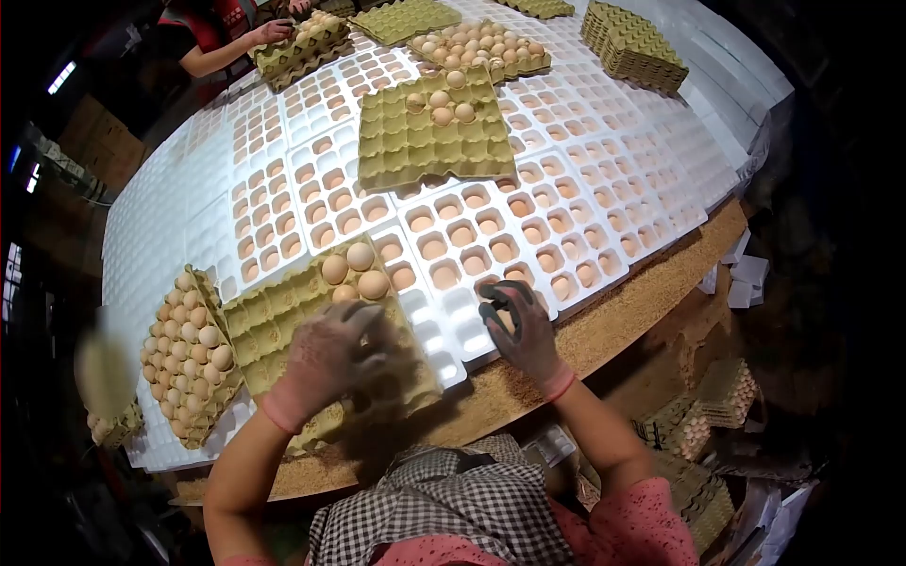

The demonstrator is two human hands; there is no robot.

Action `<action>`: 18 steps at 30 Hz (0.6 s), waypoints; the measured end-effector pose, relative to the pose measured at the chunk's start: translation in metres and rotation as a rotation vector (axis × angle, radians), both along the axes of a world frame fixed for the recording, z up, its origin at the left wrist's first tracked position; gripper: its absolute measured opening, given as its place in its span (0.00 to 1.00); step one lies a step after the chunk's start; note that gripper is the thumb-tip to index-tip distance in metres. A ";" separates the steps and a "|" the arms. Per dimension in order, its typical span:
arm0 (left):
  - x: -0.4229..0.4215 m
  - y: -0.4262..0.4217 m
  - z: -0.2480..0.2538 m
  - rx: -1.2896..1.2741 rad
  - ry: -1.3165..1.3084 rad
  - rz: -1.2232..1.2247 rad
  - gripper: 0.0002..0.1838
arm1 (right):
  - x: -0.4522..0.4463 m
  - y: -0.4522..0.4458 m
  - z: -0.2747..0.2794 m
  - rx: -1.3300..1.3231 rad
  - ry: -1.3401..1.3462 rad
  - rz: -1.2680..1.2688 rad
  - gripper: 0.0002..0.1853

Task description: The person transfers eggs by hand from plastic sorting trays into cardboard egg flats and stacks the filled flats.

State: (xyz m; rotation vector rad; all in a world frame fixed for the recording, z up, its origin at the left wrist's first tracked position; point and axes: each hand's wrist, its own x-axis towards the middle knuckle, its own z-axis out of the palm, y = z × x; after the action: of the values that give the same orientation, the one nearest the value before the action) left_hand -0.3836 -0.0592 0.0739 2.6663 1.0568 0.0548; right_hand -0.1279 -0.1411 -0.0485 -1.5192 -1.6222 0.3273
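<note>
"Where are the hands?"
"The right hand (525, 332), right of centre in the frame, has its fingers curled round what looks like an egg (508, 322), over a white tray (478, 355). The left hand (328, 357) blurs over a yellowish pulp tray (257, 325) at lower left of centre; I can't tell whether it grips anything."
"How would you set that egg down well?"
"Light grip, straight down into a bare cell, then ease the fingers off without knocking its neighbours. At least four loose eggs (360, 256) sit near the pulp tray's top corner, just beyond the left hand, so mind the knuckles."
"Anything in the way?"
"That pulp tray covers white cells. A second pulp tray (429, 151) covers more at upper centre, an egg-filled tray (192, 349) crowds the left, and a co-worker's hand (274, 31) shows at upper left."
</note>
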 end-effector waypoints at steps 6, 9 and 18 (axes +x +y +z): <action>0.078 -0.049 -0.080 0.049 0.209 -0.447 0.17 | 0.001 -0.005 -0.031 0.090 -0.261 0.146 0.17; 0.102 -0.044 -0.113 0.011 0.571 -0.495 0.13 | 0.030 -0.020 -0.025 0.031 0.000 -0.085 0.12; 0.112 0.021 -0.128 0.188 -0.049 -0.221 0.29 | 0.043 -0.014 -0.011 0.012 0.244 0.004 0.17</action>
State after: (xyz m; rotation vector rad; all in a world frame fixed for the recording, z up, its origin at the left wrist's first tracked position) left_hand -0.2715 -0.0377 -0.0543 2.9174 0.7713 0.1831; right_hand -0.0849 -0.1554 -0.0594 -1.4084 -1.4320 0.4849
